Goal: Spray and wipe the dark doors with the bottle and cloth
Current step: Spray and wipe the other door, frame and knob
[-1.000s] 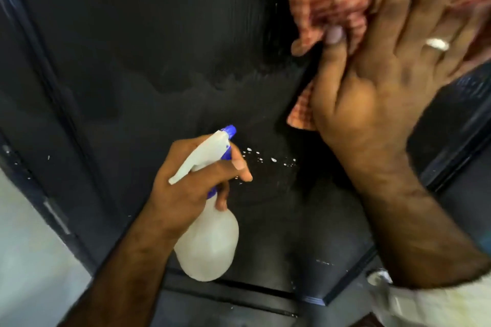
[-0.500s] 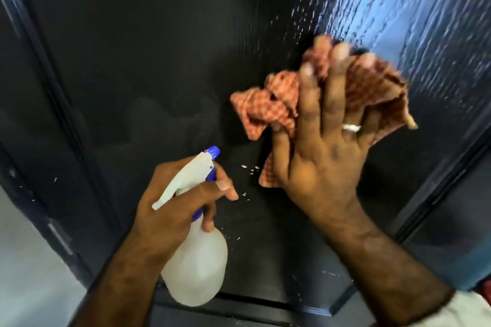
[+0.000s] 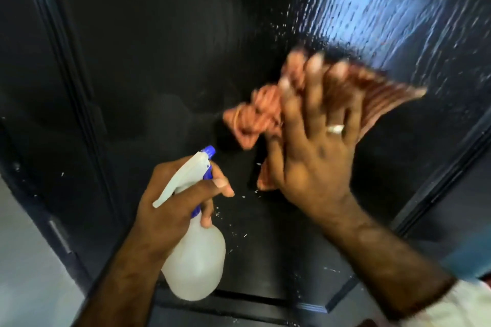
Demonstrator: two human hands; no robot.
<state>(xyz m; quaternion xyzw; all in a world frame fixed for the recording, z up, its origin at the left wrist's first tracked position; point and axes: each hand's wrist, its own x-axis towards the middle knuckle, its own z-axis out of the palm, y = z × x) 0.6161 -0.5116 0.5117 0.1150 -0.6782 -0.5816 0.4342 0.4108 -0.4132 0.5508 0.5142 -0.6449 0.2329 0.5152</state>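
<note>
R hand [image 3: 316,164], fingers flat, presses checked cloth [image 3: 255,119] on wet dark door [image 3: 159,61] mid-panel to wipe. L hand [image 3: 172,199] clamps spray bottle [image 3: 196,257] low, nozzle doorward, ready to respray.

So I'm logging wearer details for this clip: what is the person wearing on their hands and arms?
Both forearms are bare. The right hand wears a plain silver-coloured ring on one finger, and a white sleeve edge shows far up that arm. The left hand wears nothing visible.
</note>
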